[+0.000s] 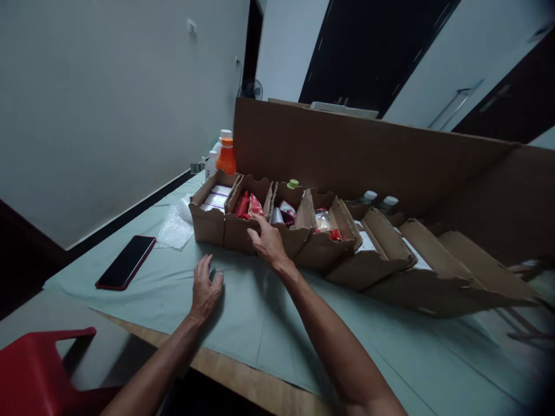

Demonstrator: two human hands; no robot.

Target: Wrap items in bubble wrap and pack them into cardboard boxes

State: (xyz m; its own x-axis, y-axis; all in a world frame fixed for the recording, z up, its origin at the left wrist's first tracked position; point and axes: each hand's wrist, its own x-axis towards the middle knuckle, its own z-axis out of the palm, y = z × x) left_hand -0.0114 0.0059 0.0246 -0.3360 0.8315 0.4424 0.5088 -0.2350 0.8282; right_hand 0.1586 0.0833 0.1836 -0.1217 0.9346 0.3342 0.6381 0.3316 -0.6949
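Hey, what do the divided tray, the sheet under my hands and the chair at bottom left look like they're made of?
Divided tray: looks like corrugated cardboard, matte brown, with cut, notched edges and folded walls. The right hand rests on its front wall.
Sheet: probably thin cloth or plastic, pale green, with fold creases; which one is unclear. The left hand lies flat on it.
Chair: likely moulded plastic, glossy red with rounded edges.

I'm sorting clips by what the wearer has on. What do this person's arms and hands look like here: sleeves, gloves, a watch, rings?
Both arms are bare as far up as the picture shows them, with no sleeve in sight. The left hand and the right hand wear no gloves. No watch or band shows on either wrist, and no ring is visible on the fingers, though the light is dim.
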